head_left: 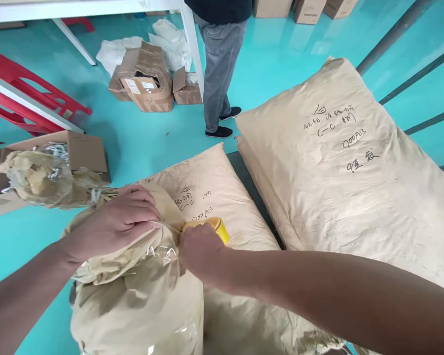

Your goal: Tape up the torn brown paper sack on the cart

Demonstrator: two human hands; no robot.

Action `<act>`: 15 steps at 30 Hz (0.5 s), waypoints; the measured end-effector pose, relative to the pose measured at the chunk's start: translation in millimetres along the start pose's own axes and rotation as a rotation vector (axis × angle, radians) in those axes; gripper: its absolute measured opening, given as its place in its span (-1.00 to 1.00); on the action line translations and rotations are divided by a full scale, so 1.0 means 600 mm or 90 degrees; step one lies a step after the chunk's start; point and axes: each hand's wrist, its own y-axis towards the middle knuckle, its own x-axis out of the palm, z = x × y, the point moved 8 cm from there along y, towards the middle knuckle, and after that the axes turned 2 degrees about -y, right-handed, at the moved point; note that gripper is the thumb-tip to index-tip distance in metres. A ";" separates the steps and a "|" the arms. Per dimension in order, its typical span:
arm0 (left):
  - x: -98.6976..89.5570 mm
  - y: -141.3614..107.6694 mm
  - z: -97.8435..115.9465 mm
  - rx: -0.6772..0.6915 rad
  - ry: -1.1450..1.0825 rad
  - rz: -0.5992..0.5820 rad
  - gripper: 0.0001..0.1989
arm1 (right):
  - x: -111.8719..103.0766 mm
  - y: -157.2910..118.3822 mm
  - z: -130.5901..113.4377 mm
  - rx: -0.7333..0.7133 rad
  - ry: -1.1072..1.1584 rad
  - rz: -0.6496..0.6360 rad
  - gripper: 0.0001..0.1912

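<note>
A crumpled brown paper sack [140, 315] with shiny clear tape on it stands in front of me. My left hand [114, 224] is closed on a gathered fold near its top. Close beside it, my right hand [202, 251] is wrapped round a roll of yellow tape [222, 230], pressed against the sack's edge. Part of the roll is hidden by my fingers. To the left sticks out a bunched, tape-covered paper end [44, 177], tied at its neck with a whitish tie [95, 195].
Full paper sacks with handwriting lie ahead [207, 172] and to the right [340, 162]. An open carton [89, 153] with metal parts is at left, near a red plastic stool [33, 93]. A person [222, 64] stands beyond, beside a white table frame [192, 44]. Dark metal bars [395, 34] are at right.
</note>
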 end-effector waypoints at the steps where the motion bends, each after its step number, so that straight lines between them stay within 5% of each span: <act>1: 0.002 0.007 0.000 0.006 0.001 0.000 -0.79 | 0.000 -0.005 0.017 0.013 -0.005 0.014 -0.74; 9: 0.020 0.018 -0.004 -0.040 0.073 -0.059 -0.71 | 0.016 -0.057 0.137 0.039 0.033 0.021 -0.54; 12: 0.043 0.007 -0.003 -0.047 0.147 -0.143 -0.45 | 0.030 -0.083 0.164 0.024 0.026 0.038 -0.27; 15: 0.068 -0.003 -0.008 -0.051 0.151 -0.225 -0.47 | 0.056 -0.113 0.180 0.015 0.024 0.034 -0.18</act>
